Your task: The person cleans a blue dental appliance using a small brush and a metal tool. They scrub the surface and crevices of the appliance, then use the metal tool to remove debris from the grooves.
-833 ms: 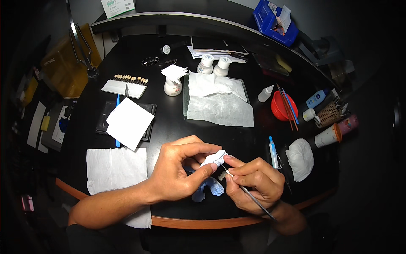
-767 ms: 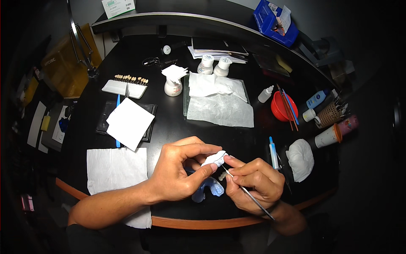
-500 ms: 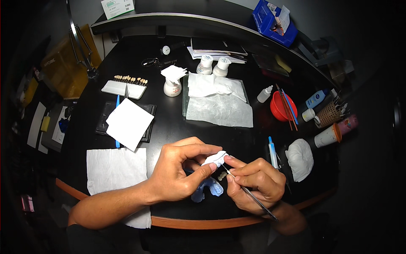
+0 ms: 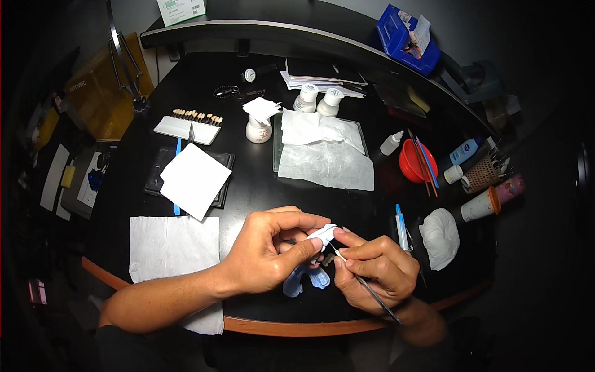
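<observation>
Near the front of the desk, my left hand (image 4: 266,251) pinches a small pale white dental piece (image 4: 322,235) between thumb and fingers. My right hand (image 4: 381,270) grips a slim metal dental carving tool (image 4: 372,291) like a pen. Its thin tip meets the lower right side of the pale piece, and a right fingertip rests against that side too. Below the hands a blue horseshoe-shaped dental model (image 4: 316,278) lies on the desk, partly covered by my left hand. A small tooth-coloured piece (image 4: 328,259) shows between the hands, partly hidden.
Left lie a paper towel (image 4: 170,245), white sheets (image 4: 197,183) and a tooth shade guide (image 4: 189,127). A towel-covered glass slab (image 4: 325,164) and white jars (image 4: 305,99) stand beyond. Rightward are a red bowl (image 4: 414,161), a blue-white pen-like tool (image 4: 401,229) and a white cloth bundle (image 4: 440,239).
The whole view has shifted slightly, so things on the desk appear a little farther right. The pale piece has turned slightly in my left hand; both hands keep their holds.
</observation>
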`<action>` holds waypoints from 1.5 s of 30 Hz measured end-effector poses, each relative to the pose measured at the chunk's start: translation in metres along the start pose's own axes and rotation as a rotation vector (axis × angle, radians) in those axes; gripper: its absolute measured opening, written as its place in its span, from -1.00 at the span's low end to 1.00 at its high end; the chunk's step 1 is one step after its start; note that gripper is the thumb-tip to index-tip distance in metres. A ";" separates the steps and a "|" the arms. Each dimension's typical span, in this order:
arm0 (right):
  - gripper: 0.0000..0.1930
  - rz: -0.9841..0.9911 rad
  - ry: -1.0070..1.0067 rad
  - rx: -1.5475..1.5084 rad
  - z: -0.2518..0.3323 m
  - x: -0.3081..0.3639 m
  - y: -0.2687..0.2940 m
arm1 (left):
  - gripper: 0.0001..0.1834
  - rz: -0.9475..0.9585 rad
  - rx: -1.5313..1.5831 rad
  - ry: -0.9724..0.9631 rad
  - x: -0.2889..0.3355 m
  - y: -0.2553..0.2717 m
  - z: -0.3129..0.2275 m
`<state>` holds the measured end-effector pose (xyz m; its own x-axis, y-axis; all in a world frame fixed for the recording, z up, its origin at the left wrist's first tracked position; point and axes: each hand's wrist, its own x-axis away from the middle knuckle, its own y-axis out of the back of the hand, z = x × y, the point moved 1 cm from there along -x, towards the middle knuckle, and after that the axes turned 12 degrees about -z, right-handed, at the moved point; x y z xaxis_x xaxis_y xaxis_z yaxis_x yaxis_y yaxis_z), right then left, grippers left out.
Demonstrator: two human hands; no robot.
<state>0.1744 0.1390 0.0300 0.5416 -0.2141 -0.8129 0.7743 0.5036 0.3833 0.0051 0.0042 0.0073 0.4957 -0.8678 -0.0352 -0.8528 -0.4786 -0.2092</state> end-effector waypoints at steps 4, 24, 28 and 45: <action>-0.79 -0.009 0.011 -0.007 -0.001 0.000 -0.001 | -0.68 -0.006 -0.028 -0.028 0.001 0.000 -0.002; -0.79 0.009 0.118 0.102 0.004 0.001 -0.005 | -0.70 -0.022 -0.113 -0.123 0.002 0.002 0.003; -0.79 -0.004 0.103 0.066 0.002 0.000 -0.004 | -0.69 -0.013 -0.153 -0.169 0.000 0.002 0.004; -0.80 -0.037 -0.051 0.009 -0.002 0.001 0.001 | -0.64 -0.061 -0.269 -0.310 0.000 -0.001 0.000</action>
<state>0.1753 0.1406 0.0288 0.5279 -0.2748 -0.8036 0.7970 0.4871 0.3570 0.0059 0.0050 0.0071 0.5379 -0.7748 -0.3323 -0.8124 -0.5816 0.0411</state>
